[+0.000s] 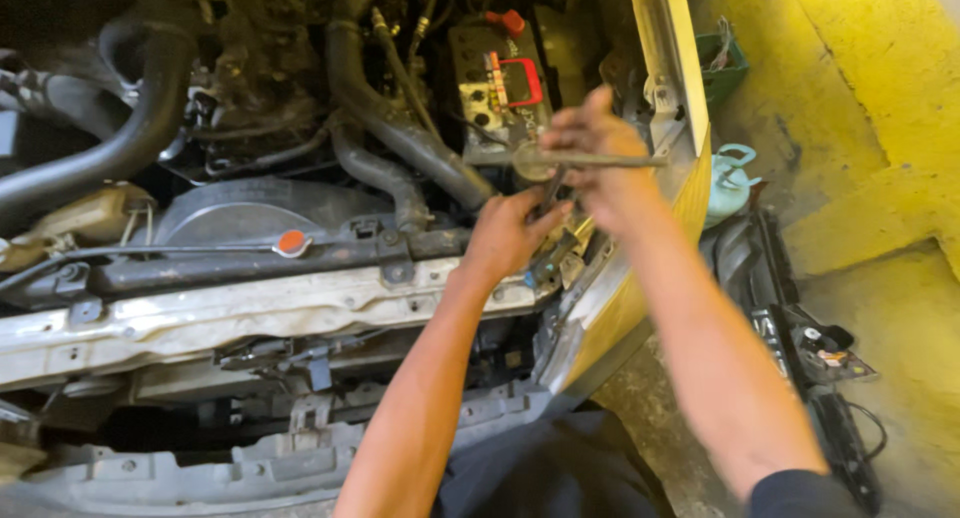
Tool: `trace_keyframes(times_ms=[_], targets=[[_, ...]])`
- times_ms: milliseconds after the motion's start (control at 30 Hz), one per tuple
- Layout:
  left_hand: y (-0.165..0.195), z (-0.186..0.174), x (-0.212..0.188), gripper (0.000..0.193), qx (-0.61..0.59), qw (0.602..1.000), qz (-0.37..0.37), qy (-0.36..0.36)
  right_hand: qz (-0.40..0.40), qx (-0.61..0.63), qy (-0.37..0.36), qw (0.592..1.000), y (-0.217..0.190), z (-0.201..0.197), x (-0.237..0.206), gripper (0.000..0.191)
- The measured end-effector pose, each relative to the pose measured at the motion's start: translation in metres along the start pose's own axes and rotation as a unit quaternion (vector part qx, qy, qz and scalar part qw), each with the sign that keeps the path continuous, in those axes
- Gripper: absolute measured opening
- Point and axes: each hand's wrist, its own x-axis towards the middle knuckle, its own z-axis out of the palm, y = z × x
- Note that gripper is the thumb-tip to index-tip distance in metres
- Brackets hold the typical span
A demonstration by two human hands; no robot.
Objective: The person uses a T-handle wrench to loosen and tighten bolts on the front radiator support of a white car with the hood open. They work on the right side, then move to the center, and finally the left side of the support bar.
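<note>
Head view: right hand (600,163) closed around long grey metal wrench (590,161), held level above engine bay corner. Left hand (510,233) gripped dark tool shaft (552,193) below. Behind, black rectangular car battery (497,83) with red handle, white-and-red label on top.

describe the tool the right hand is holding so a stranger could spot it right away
Start at the car battery with the red handle at the top of the open engine bay. Just below and right of it, the right hand holds a long thin metal tool lying level. It is the only bare straight bar among curved black hoses.
</note>
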Motion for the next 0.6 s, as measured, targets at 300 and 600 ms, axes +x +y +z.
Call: trace_keyframes(times_ms=[300,600], targets=[[-0.002,-0.003,0.005,0.058,0.109,0.993,-0.007,0.035,-0.114,-0.323,-0.303,0.889,-0.053,0.02,-0.051,0.034],[-0.094,0.025,-0.026,0.044,-0.024,0.998,-0.012,-0.052,-0.138,-0.268,-0.104,0.948,-0.013,0.017,-0.067,0.026]])
